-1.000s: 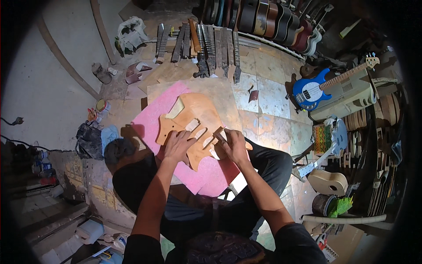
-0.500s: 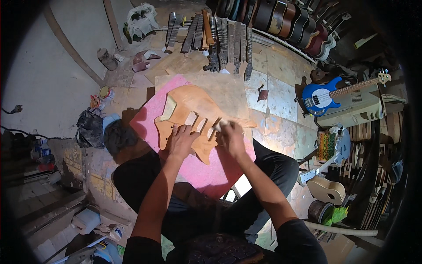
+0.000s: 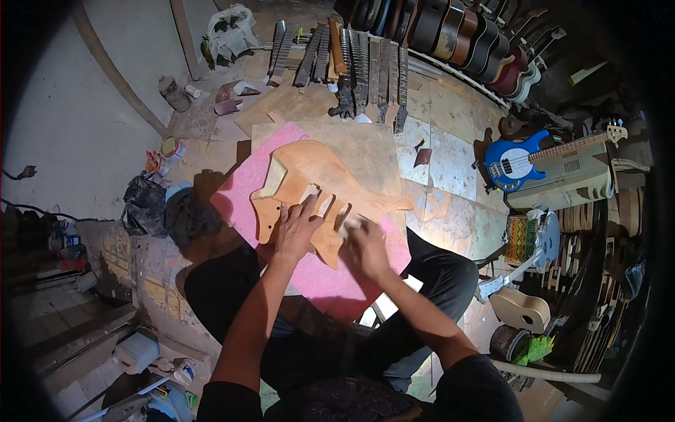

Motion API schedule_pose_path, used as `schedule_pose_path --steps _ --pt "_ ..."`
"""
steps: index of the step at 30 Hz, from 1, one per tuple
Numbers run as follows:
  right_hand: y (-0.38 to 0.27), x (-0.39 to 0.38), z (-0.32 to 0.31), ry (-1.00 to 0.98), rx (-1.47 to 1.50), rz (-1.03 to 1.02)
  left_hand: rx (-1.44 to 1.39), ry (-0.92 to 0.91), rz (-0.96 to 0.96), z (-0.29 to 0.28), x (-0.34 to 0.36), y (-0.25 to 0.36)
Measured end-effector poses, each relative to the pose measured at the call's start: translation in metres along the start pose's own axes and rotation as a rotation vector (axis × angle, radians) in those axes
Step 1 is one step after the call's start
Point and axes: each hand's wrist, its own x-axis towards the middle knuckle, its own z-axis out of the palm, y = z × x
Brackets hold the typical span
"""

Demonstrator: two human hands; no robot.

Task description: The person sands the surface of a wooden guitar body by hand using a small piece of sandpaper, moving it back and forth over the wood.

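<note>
A bare wooden electric guitar body (image 3: pixel 330 165) lies on a pink pad (image 3: pixel 235 197), with routed cavities across its middle. My left hand (image 3: pixel 295 231) rests on the body's near side, fingers spread and lying on the wood beside a cavity. Close to the body's near right edge, my right hand (image 3: pixel 368 247) is closed and slightly blurred. Its fingers pinch a small pale piece (image 3: pixel 351 224) against the wood; its material is too unclear to name. Under the pad is a flat board (image 3: pixel 351 137).
Guitar necks (image 3: pixel 383 70) lie in a row at the far side, near hanging guitars (image 3: pixel 450 32). A blue bass guitar (image 3: pixel 517 160) leans at the right, above an unfinished acoustic body (image 3: pixel 522 309). Black plastic bags (image 3: pixel 144 204) and a paint can (image 3: pixel 171 148) sit at the left.
My right hand has moved toward me over the guitar body, with the pale piece in its fingers. My left hand stays on the wood. The whole view has shifted slightly.
</note>
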Motion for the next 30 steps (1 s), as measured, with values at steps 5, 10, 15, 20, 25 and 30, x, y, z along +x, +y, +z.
schedule_pose_path --steps 5,10,15,20,25,30 --pt "-0.021 0.022 -0.023 0.03 -0.146 0.064 -0.01 -0.025 -0.024 0.0 0.004 0.001" --pt "-0.008 0.029 -0.022 0.261 -0.493 -0.108 -0.006 -0.053 -0.026 -0.001 0.011 0.012" --pt "-0.028 -0.028 0.009 0.122 -0.502 -0.399 0.007 -0.074 -0.049 -0.007 0.005 0.005" --pt "-0.013 0.045 -0.028 0.387 -0.552 -0.205 -0.033 -0.041 -0.021 -0.001 0.012 0.011" --pt "-0.017 -0.03 0.017 0.172 -0.531 -0.278 0.011 -0.071 -0.06 -0.004 0.006 0.007" --pt "-0.003 0.019 -0.016 0.17 -0.478 -0.143 -0.016 -0.042 -0.037 0.002 0.009 0.008"
